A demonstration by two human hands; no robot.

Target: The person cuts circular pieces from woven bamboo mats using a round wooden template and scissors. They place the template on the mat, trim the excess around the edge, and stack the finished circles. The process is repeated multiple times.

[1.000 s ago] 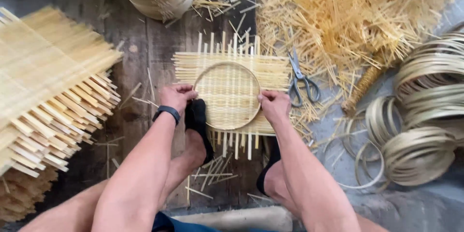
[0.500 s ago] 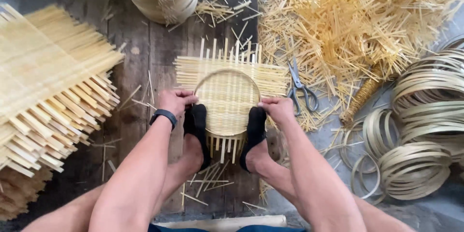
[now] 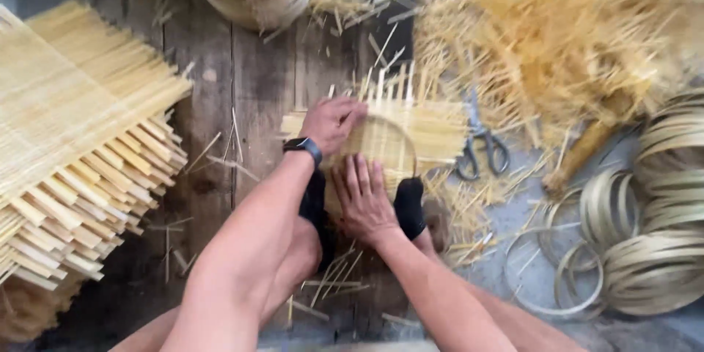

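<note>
No packages, labels or signs appear. The only screen is a small black smartwatch (image 3: 303, 144) on the left wrist; its face looks dark and blank.

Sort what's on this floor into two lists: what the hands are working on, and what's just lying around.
In hand:
woven bamboo mat, under both hands
hoop on the mat
left hand
right hand

Lying about:
scissors
stack of woven mats
pile of bamboo offcuts
bamboo rings
</note>
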